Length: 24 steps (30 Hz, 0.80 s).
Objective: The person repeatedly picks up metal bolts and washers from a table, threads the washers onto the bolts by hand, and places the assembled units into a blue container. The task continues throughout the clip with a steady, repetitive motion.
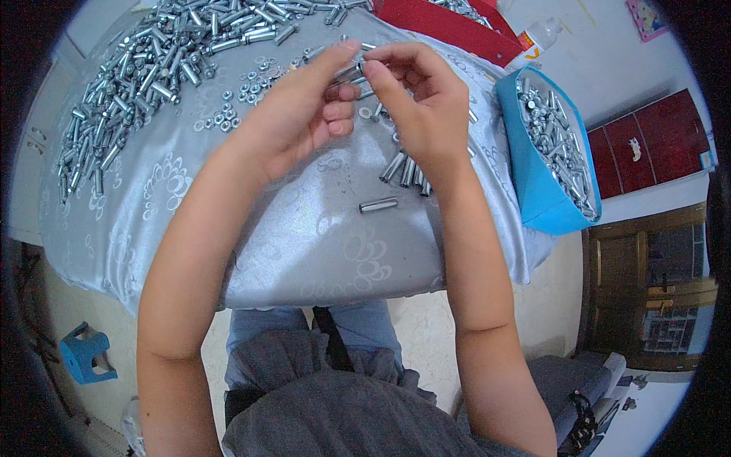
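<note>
Both bare hands meet over the far middle of the table [304, 255], which wears a shiny silver-grey cloth patterned with rounded petals. Left hand [297, 110] grasping a shiny metal cylinder [349, 74], thumb laid along it, the other fingers curled beneath; cylinder lies tilted, its right end slightly farther off. Right hand [426, 99] at that right end, thumb and forefinger tips brought close about it; whether they pinch it or a small part on its tip, cannot tell. Far left, a broad heap of silver bolt-like fasteners [179, 65] curves along the table edge. Between heap and left hand, a scatter of nuts and washers [245, 93], some partly behind the forearm. Below the right hand, a cluster of metal sleeves [411, 171] lies side by side, partly covered by the wrist; a single sleeve [378, 205] sits apart on the cloth, nearer the person. Right of the right forearm, a blue fabric bin [533, 175] full of similar metal pieces. Far right, a red box [449, 32] with more metal parts, a clear bottle [542, 34] just beside its right end. On the floor at near left, a blue stool [80, 356].
</note>
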Available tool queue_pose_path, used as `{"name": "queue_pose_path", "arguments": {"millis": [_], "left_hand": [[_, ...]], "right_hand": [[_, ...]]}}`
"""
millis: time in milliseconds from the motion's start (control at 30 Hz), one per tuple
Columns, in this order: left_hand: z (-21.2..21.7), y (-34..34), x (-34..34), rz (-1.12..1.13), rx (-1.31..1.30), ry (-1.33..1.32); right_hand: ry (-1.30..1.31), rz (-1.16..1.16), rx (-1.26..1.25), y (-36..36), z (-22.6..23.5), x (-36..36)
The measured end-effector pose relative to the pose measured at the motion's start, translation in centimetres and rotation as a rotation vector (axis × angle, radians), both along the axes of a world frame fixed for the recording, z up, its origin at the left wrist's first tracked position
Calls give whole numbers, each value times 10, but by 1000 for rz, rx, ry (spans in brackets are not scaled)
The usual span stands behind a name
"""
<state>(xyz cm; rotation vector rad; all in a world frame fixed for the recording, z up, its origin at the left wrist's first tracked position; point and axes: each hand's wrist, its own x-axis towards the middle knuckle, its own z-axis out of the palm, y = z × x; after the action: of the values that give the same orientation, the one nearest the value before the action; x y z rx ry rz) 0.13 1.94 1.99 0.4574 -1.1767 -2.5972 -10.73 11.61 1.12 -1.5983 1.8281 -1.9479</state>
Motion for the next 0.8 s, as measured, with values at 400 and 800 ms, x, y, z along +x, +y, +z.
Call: {"name": "queue_pose_path", "arguments": {"millis": [400, 800], "left_hand": [[-3, -8, 2, -60, 82, 37], [-5, -16, 2, 88, 185, -61]], "right_hand": [[83, -78, -6, 0, 3, -5], [434, -266, 526, -4, -19, -21]]}}
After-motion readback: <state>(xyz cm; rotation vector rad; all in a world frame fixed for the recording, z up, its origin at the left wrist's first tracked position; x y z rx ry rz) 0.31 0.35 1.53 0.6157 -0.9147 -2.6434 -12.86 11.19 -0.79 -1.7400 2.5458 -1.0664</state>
